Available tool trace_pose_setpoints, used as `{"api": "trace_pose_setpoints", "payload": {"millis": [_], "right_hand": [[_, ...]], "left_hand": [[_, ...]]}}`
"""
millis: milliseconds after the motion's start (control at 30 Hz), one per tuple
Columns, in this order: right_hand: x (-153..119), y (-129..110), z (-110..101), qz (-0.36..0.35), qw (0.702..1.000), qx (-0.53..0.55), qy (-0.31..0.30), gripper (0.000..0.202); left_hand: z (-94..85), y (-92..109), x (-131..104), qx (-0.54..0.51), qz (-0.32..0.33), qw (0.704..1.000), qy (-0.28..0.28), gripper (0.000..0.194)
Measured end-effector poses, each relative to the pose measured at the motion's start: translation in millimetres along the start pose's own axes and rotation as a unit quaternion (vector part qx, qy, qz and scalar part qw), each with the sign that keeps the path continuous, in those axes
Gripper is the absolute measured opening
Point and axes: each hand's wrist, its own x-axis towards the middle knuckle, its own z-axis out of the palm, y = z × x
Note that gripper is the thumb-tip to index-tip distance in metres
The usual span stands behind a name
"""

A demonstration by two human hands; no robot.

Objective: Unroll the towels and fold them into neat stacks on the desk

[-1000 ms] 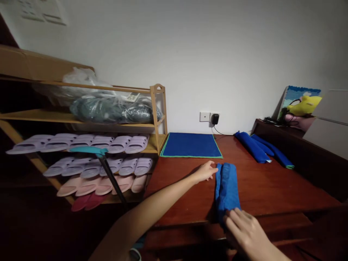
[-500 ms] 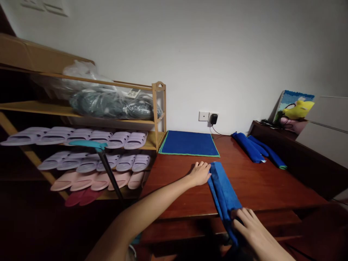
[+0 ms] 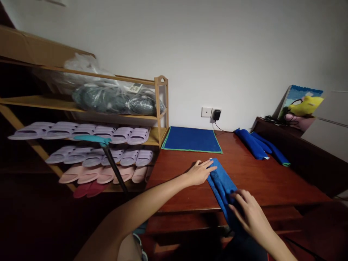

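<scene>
A long, narrow folded blue cloth (image 3: 224, 177) lies on the wooden table, its near part hanging over the front edge. At its far end, my left hand (image 3: 200, 172) rests flat with fingers stretched across the fabric. My right hand (image 3: 248, 212) is bent around the cloth near the table's front edge, thumb and fingers on the fabric. Part of the cloth below is hidden by that hand and in shadow. Behind them, a flat blue cloth with green edging (image 3: 193, 139) is spread by the wall.
Rolled blue cloths (image 3: 251, 145) lie at the table's right, beside a dark raised ledge (image 3: 299, 152). A black charger (image 3: 216, 115) is plugged into the wall. To the left stands a wooden rack (image 3: 161, 108) with several slippers, and a teal-topped black pole (image 3: 112, 163) before it.
My right hand has moved up along the cloth, away from me. My left hand's fingers now reach further over the far end. The view has shifted slightly.
</scene>
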Motion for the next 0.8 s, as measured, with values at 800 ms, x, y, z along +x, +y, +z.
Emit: {"api": "trace_pose_setpoints", "payload": {"millis": [800], "right_hand": [[38,118,-11,0.18,0.964,0.151,-0.124,0.038]], "left_hand": [[-12.1,39,-55,-0.021,-0.026,0.999,0.0,0.05]]}}
